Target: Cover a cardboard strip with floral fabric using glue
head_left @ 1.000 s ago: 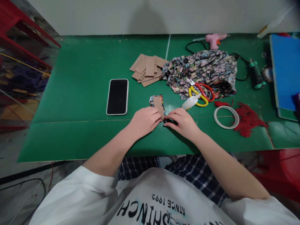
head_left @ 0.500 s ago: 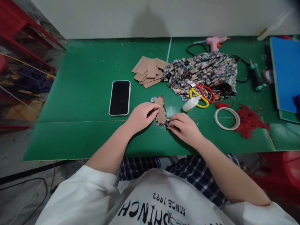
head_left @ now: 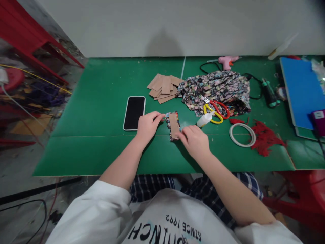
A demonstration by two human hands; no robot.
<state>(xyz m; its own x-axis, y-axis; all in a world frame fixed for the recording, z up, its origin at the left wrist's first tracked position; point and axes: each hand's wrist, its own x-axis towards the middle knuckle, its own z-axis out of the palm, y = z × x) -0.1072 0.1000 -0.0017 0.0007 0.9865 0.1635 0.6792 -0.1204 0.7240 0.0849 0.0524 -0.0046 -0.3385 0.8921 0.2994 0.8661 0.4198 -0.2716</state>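
Observation:
A brown cardboard strip [head_left: 174,124] lies on a small piece of floral fabric [head_left: 168,126], whose edges show around it. My left hand [head_left: 149,126] is at the fabric's upper left corner, thumb and forefinger pinched together on its edge. At the lower right corner, my right hand [head_left: 195,139] presses its thumb on the strip with the other fingers curled at the fabric's edge. Close beyond the right hand lies a white glue bottle [head_left: 204,120], against scissors [head_left: 215,110] with red and yellow handles.
On the green table [head_left: 101,154] are a phone [head_left: 134,113], a pile of cardboard pieces [head_left: 164,87], a crumpled floral cloth [head_left: 218,89], a pink glue gun [head_left: 227,62], a tape roll [head_left: 242,135], red scraps [head_left: 265,139] and a blue board [head_left: 297,91].
My left hand has moved off the cardboard to the fabric's upper left corner. The right thumb has shifted from the fabric's edge onto the strip's lower end. The camera view has tilted up slightly.

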